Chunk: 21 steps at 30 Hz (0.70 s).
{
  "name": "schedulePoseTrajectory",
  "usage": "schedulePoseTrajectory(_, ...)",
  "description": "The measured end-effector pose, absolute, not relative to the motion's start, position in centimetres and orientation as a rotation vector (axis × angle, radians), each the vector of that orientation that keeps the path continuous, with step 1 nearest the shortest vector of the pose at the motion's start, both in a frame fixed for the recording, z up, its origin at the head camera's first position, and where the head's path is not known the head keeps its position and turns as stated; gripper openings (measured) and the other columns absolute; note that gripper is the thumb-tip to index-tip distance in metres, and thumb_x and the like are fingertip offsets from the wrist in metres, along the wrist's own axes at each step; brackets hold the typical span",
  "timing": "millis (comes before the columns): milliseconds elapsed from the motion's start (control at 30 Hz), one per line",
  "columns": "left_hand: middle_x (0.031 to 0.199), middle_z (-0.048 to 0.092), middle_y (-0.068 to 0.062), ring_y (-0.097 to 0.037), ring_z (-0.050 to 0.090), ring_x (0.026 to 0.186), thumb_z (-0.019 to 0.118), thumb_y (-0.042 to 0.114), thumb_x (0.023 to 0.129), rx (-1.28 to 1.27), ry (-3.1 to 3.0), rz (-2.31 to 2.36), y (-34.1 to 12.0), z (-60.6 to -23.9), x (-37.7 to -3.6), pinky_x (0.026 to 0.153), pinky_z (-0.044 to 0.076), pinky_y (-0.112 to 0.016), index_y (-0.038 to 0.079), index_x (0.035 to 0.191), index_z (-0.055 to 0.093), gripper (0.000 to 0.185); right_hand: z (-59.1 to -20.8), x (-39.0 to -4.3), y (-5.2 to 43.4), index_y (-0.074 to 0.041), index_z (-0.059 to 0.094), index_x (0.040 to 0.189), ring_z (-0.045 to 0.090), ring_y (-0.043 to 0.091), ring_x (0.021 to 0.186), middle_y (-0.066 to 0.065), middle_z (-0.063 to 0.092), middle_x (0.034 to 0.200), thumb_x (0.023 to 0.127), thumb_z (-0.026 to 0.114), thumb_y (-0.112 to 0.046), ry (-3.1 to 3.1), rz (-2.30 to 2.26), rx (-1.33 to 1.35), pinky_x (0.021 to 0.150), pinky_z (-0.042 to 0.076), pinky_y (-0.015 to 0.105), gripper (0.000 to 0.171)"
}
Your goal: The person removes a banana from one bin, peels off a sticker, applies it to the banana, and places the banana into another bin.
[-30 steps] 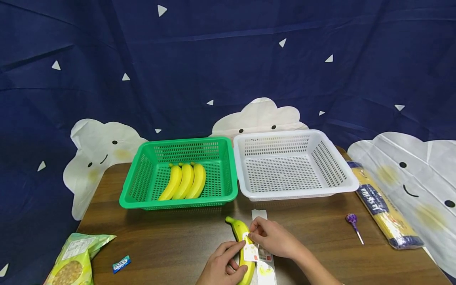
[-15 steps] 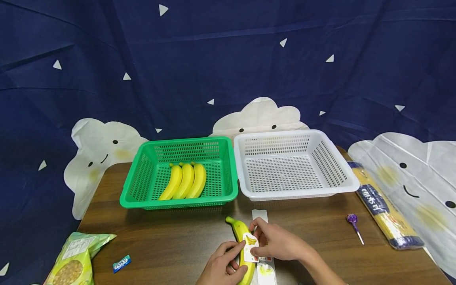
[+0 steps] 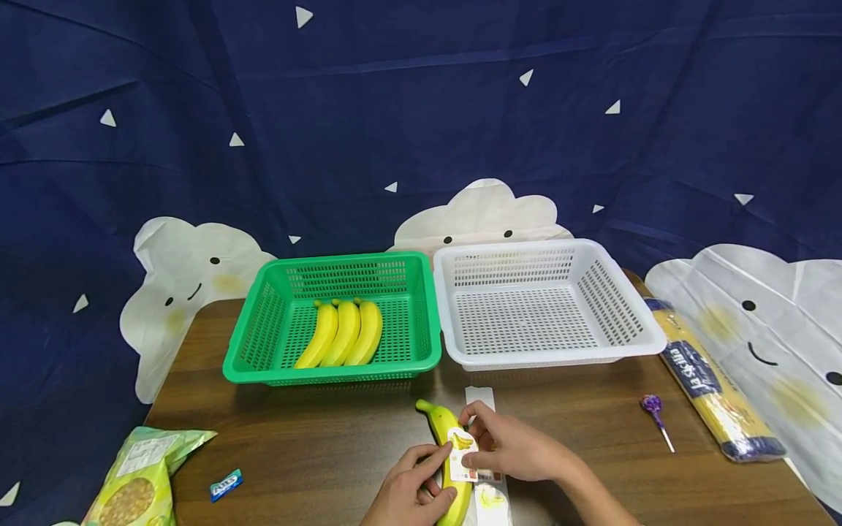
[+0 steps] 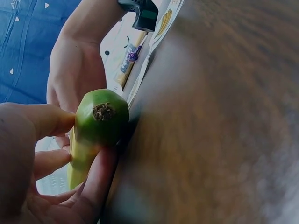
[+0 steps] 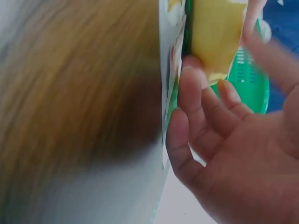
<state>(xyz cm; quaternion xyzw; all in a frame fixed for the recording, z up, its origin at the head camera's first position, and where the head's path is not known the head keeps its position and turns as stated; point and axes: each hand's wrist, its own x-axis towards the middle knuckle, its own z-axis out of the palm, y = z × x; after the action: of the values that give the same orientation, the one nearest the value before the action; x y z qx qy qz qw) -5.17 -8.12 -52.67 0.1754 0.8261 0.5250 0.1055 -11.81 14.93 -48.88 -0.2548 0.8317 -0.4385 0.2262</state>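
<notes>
A banana (image 3: 439, 418) lies on the table near its front edge, stem pointing away. My left hand (image 3: 413, 488) grips its left side, with the index fingertip on a white sticker (image 3: 463, 454) that carries a banana picture. The left wrist view shows the banana's green tip (image 4: 103, 123) between thumb and fingers. On the other side, my right hand (image 3: 516, 447) holds the sticker's right edge against the banana, thumb on top and fingers curled beside it. Beneath that hand lies a strip of stickers (image 3: 492, 505), partly covered; its edge shows in the right wrist view.
Behind the hands stand a green basket (image 3: 329, 375) with three bananas (image 3: 342, 336) and a white basket (image 3: 552, 359). A pasta pack (image 3: 710, 387) and a lollipop (image 3: 653, 405) lie right; a small blue packet (image 3: 226, 485) and a snack bag (image 3: 141, 478) lie left.
My right fingers have shifted from the sticker's upper part, and the thumb now lies at its lower right, uncovering the banana picture. The left hand stays put.
</notes>
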Motion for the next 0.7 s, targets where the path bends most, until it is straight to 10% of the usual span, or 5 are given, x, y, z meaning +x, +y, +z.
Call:
schedulePoseTrajectory(200, 0.127, 0.05, 0.001, 0.001, 0.055, 0.073, 0.065, 0.036, 0.091, 0.53, 2.448, 1.551, -8.17, -52.75, -5.21, 0.061, 0.05, -0.019, 0.023, 0.14, 0.052, 0.052, -48.92, -12.14, 14.63, -0.018, 0.055, 0.106, 0.054, 0.008, 0.068, -0.005, 0.061, 0.081, 0.097, 0.057, -0.016, 2.421, -1.196, -0.725, 0.06, 0.045, 0.027, 0.009)
schedulePoseTrajectory(700, 0.126, 0.05, 0.001, 0.002, 0.055, 0.074, 0.066, 0.035, 0.091, 0.533, 2.425, 1.592, -8.19, -52.88, -5.24, 0.06, 0.05, -0.02, 0.022, 0.14, 0.053, 0.052, -48.92, -11.79, 15.1, -0.011, 0.049, 0.114, 0.061, 0.012, 0.069, 0.003, 0.061, 0.091, 0.088, 0.067, -0.009, 2.258, -1.271, -0.825, 0.055, 0.052, 0.029, 0.032)
